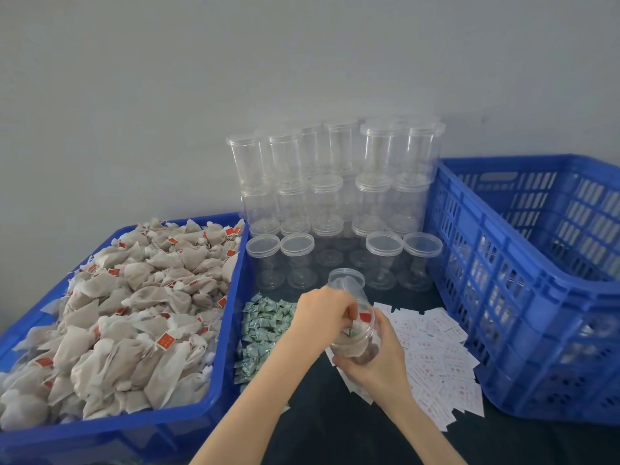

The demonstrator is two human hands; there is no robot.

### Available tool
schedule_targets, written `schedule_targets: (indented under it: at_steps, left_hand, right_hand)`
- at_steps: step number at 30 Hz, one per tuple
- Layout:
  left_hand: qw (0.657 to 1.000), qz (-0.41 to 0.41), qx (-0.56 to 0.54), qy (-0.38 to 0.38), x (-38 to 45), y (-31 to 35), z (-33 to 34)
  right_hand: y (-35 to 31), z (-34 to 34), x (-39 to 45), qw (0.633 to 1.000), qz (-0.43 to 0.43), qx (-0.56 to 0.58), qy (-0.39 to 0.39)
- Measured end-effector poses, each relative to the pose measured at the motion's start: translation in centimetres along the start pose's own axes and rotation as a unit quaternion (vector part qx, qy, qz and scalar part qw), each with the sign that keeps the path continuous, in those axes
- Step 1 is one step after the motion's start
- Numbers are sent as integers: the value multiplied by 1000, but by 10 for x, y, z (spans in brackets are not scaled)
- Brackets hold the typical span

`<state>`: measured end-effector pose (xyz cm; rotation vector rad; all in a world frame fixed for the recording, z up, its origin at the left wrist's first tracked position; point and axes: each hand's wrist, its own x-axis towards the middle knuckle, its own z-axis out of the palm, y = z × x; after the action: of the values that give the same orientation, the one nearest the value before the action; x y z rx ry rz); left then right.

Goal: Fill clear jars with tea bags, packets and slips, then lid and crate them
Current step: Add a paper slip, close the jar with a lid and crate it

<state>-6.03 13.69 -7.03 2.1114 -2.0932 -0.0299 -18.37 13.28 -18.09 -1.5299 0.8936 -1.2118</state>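
A clear jar (349,286) is held tilted over the dark table, its open threaded mouth pointing away from me. Inside it I see tea bags, a red tag and a green packet. My right hand (382,360) cups and grips its lower part from underneath. Fingers of my left hand (322,317) curl against the jar's left side near the middle. Loose tea bags (134,313) with red tags fill the blue tray on the left. Green packets (265,327) lie in a pile beside it, and white slips (436,347) are spread under and to the right of my hands.
Stacked empty lidded jars (335,196) stand against the wall behind my hands, the front row just beyond the held jar. A tall blue slatted crate (536,280) stands on the right, its inside mostly hidden. The tray's blue wall (228,330) borders the packets.
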Motion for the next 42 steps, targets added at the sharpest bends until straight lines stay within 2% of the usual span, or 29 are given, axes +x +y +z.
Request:
schedule_targets:
  at_steps: [3,5,7,9,12,14,15,16,19,23,35,39,42]
  left_hand:
    - [996,57,64,29,9,6,3]
    - [994,81,53,41,14,11,5]
    - [995,73,-39,60,17,11,8]
    - [979,38,-170,110,21,9,12]
    - [919,-31,-350,177,27,7,25]
    - [884,-82,-424,176,32,7,41]
    - [885,-99,-425,161,34,7,50]
    - [902,-102,-396,138,36,5,60]
    - [977,-60,-200,30,36,6,91]
    - [996,-26,-71,-48,32,19,119]
    - [981,-83,-172,16,35,16,126]
    - [990,-44,-135,-23,33,21,131]
    - [983,-60,-175,-17,34,22,131]
  right_hand:
    - [2,-7,-2,1000,5,-2,5]
    - [1,-13,-2,1000,6,-2,7]
    - [-2,-19,1,1000,3,5,19]
    - [-2,-29,4,999,-11,4,34]
    - [-5,-47,9,999,-17,9,48]
    - [-7,-57,11,997,-28,-1,65]
    - [-8,-62,12,996,-32,-3,78]
    - [-8,-67,12,995,-35,-5,92]
    - [-8,-78,12,991,-40,-28,124]
    - [-6,-88,12,988,-27,-49,141]
    - [-2,-91,14,992,1,-60,112]
    - [-6,-87,14,993,3,-54,102]
    - [-6,-87,13,994,5,-55,99]
